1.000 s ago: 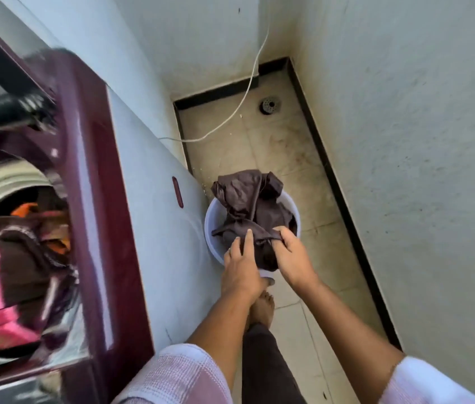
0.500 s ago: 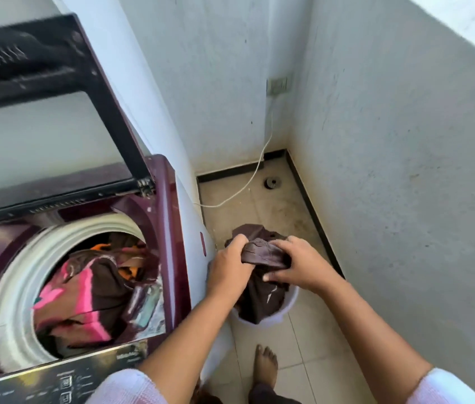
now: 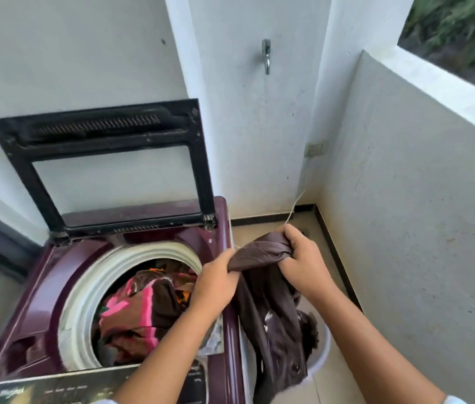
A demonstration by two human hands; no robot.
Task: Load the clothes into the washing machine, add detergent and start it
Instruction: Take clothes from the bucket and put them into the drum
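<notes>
The washing machine (image 3: 41, 293) stands with its lid (image 3: 99, 132) tipped up against the wall behind it. Inside the white rim of the drum (image 3: 78, 304) lies a heap of pink, orange and brown clothes (image 3: 143, 310). The left hand (image 3: 216, 287) hovers over the right edge of the machine's top, its fingers curled round one end of a dark brown garment (image 3: 259, 253). The bunched top of that garment runs roughly level from this hand out to the right, past the machine's right side. There the right hand (image 3: 303, 263) grips the other end in a closed fist. The rest of the cloth hangs straight down beside the machine's right wall, so its long axis is vertical, with the lower end reaching the white bucket (image 3: 322, 348) on the floor next to the machine. The drum opening lies to the left of both hands and lower. The left hand is the nearer one, almost above the rim, so the load probably has to swing leftward and clear the machine's right edge before it drops in. Whether the hanging end is free of the bucket cannot be told, because folds hide it and the frame is soft there. The machine's control panel (image 3: 55, 387) at its front is cut off by the picture's edge and partly covered by the left forearm. No detergent is in sight.
</notes>
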